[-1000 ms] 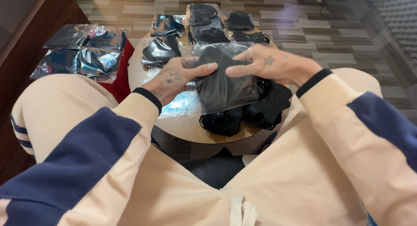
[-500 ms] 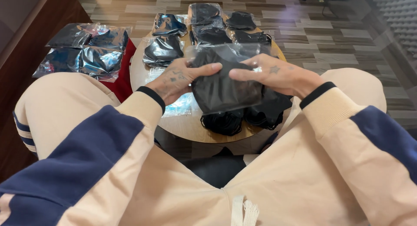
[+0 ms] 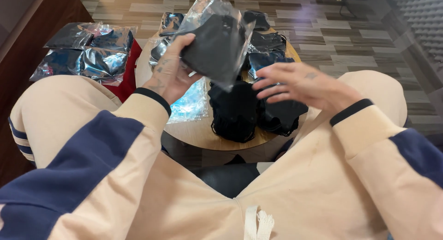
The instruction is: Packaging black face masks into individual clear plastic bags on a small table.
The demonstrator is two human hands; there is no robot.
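Left hand (image 3: 168,71) clamped on clear bag (image 3: 217,39) holding black garment, raised above round table (image 3: 203,131), upper middle of frame. Right hand (image 3: 300,85) empty, fingers spread, hovering over loose black pile (image 3: 251,111) at centre. I judge: keep grip at bag edge, keep bag flat, add it to bagged stack (image 3: 85,53) at upper left.
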